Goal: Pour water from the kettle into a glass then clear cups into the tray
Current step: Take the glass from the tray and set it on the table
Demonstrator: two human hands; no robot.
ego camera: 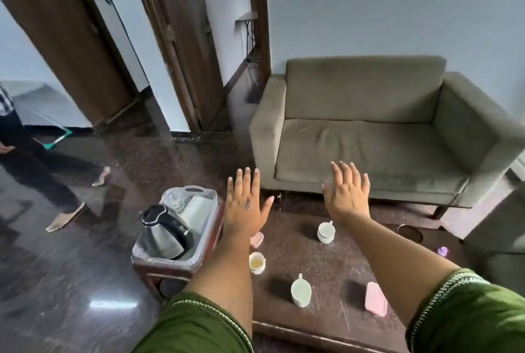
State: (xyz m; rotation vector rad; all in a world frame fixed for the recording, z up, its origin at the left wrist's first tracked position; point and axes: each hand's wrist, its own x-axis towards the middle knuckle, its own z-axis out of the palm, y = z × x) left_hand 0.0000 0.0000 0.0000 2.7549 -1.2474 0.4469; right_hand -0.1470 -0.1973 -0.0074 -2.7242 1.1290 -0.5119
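A steel kettle (164, 235) with a black lid and handle stands in a grey tray (208, 199) on a small stool left of the table. A clear glass (174, 200) sits in the tray behind the kettle. Three white cups rest on the dark table: one at the far side (325, 232), one holding yellowish liquid (257, 262) near the left edge, one nearest me (301, 290). My left hand (246, 205) and my right hand (347, 192) hover above the table with flat, spread fingers and hold nothing.
A grey sofa (369, 131) stands behind the table. Pink coasters lie at the near right (375, 298) and under my left wrist (257, 239). A small purple item (442, 251) lies at the right. Another person's legs (42, 165) are on the left floor.
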